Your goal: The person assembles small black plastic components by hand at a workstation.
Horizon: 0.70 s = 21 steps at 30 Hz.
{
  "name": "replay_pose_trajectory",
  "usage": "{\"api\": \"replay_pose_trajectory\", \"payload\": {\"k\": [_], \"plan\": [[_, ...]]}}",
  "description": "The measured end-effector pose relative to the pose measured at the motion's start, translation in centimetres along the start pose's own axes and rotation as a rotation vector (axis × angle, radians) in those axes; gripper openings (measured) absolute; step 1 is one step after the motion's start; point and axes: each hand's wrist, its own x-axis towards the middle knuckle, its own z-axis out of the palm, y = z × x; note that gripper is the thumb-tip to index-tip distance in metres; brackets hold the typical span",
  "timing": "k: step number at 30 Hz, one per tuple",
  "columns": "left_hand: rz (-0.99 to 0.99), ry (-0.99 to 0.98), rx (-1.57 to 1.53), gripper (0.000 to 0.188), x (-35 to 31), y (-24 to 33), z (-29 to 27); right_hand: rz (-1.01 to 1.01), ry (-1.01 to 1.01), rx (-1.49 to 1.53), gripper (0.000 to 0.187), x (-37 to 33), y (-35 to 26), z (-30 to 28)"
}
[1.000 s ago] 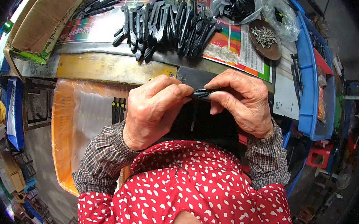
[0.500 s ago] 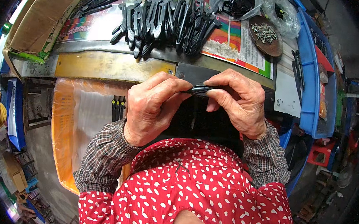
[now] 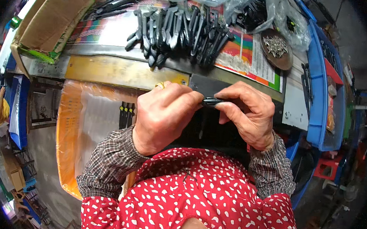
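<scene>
Both of my hands meet in front of my body, close to the near edge of the workbench. My left hand has its fingers closed at the left end of a slim black plastic clip, its back turned up. At the other end, my right hand pinches the clip between thumb and forefinger. The fingers cover much of the clip, so its finer parts are hidden. Beyond my hands, a pile of similar long black clip pieces lies on the bench.
A round dish of small metal parts stands at the back right, beside clear plastic bags. A blue tray is right; a cardboard box is left. Below the bench, a plastic-lined orange crate holds black pieces with yellow dots.
My left hand has rolled over so that its back now faces up and its fingers curl tighter at the clip. My right hand keeps its pinch. The whole view has shifted slightly.
</scene>
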Motion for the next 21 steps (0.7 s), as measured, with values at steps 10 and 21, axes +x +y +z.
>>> {"api": "replay_pose_trajectory", "payload": {"k": [10,21], "plan": [[0.245,-0.054,0.378,0.032,1.1,-2.0,-3.2,0.022,0.035,-0.009,0.022,1.0,-0.7,0.9],[0.225,-0.077,0.463,0.027,5.1,-10.7,-6.2,0.137,0.098,-0.039,0.015,1.6,1.1,0.1]]}}
